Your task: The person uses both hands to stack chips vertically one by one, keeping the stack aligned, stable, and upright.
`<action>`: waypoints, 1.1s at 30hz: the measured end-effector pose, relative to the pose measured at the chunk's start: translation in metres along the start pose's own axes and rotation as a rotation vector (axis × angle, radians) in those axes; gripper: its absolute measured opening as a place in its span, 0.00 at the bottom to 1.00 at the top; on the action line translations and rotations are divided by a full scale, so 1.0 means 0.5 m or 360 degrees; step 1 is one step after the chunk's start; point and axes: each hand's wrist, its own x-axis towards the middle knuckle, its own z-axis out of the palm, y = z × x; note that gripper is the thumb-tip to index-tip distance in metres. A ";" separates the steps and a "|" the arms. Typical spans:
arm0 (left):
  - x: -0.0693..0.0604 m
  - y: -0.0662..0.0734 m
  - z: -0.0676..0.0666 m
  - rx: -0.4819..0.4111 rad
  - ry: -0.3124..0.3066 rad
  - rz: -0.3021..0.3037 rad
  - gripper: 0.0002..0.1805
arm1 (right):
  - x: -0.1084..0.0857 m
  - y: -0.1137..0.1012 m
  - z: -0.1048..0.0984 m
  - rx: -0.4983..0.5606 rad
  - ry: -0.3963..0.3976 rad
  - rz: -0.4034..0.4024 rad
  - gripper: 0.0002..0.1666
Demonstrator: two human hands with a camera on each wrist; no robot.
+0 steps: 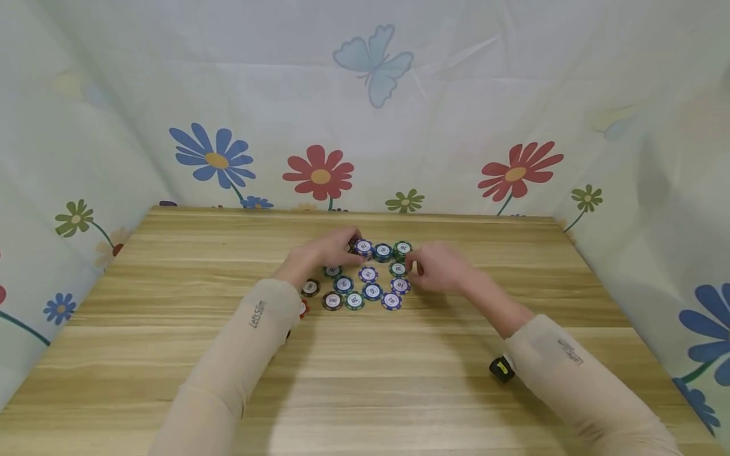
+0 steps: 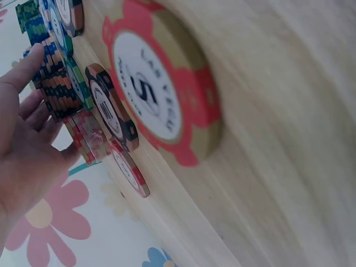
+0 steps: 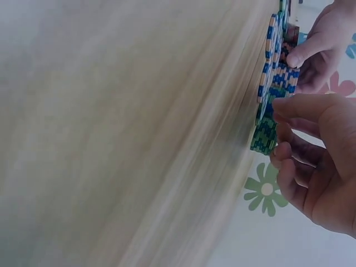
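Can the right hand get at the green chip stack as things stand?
Likely yes: the right hand is close beside the green chip stack; the left hand is farther left, clear of it.

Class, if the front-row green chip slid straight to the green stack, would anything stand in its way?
Yes: a blue chip and a purple chip crowd that line, and another green chip lies just in front of the green stack.
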 end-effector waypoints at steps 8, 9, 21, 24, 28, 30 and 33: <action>-0.006 0.002 -0.003 0.0016 0.0006 0.0023 0.25 | -0.019 -0.025 0.000 0.0125 -0.0139 -0.0113 0.09; -0.007 0.003 -0.004 0.0008 0.0005 0.0020 0.25 | -0.021 -0.029 0.000 0.0141 -0.0158 -0.0123 0.10; -0.008 0.004 -0.005 -0.0003 0.0013 -0.0014 0.22 | -0.015 -0.064 0.015 0.0136 -0.0273 -0.0192 0.21; -0.007 0.003 -0.003 0.0008 0.0023 -0.0006 0.22 | -0.013 -0.066 0.020 0.0111 -0.0267 -0.0185 0.21; -0.006 0.001 0.000 0.0013 0.0038 0.0006 0.21 | -0.011 -0.071 0.026 0.0110 -0.0264 -0.0181 0.20; -0.006 0.001 0.001 0.0015 0.0041 0.0010 0.22 | -0.011 -0.074 0.028 0.0107 -0.0252 -0.0195 0.18; -0.009 0.000 0.000 0.0010 0.0042 0.0014 0.22 | -0.010 -0.077 0.032 0.0098 -0.0230 -0.0221 0.15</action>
